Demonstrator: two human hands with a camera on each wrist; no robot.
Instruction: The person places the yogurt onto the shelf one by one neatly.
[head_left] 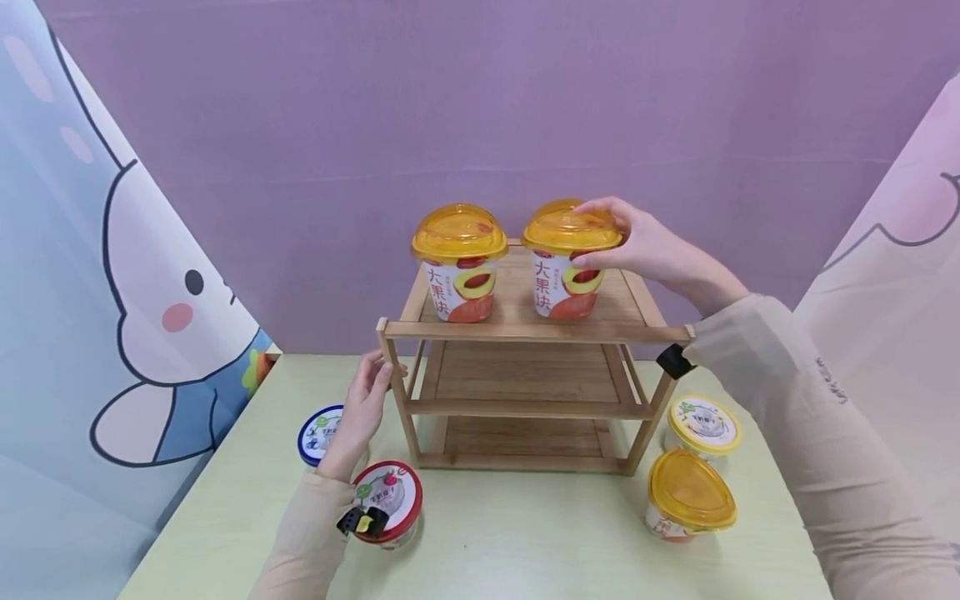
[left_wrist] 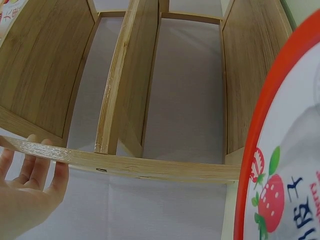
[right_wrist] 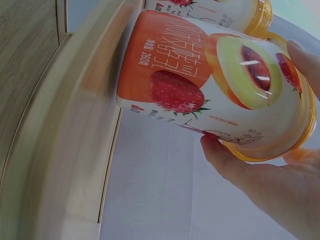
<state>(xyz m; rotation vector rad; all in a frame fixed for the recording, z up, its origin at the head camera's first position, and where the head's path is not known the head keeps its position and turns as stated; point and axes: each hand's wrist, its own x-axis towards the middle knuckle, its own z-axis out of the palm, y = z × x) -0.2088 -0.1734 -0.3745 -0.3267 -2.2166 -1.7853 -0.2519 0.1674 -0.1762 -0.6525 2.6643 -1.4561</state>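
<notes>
My right hand [head_left: 651, 248] grips a yogurt cup [head_left: 552, 287] by its upper part, thumb and fingers around the domed yellow lid and rim. That cup is upright over the top shelf of a three-tier wooden rack [head_left: 525, 333]; the right wrist view shows its base [right_wrist: 132, 65] right at the shelf. To its left stands a matching yogurt cup [head_left: 460, 287]. My left hand [head_left: 365, 400] holds the rack's left front post [head_left: 400, 392], fingers curled behind the wood, as the left wrist view shows along the wooden bar [left_wrist: 150, 167].
Left of the rack, on the pale table [head_left: 525, 542], stand a blue-lidded tub [head_left: 318, 433] and a red-lidded tub [head_left: 390, 500], partly behind my left arm. Right of it are a yellow-lidded tub [head_left: 702, 425] and another domed-lid cup [head_left: 690, 492]. A purple curtain [head_left: 480, 108] hangs behind.
</notes>
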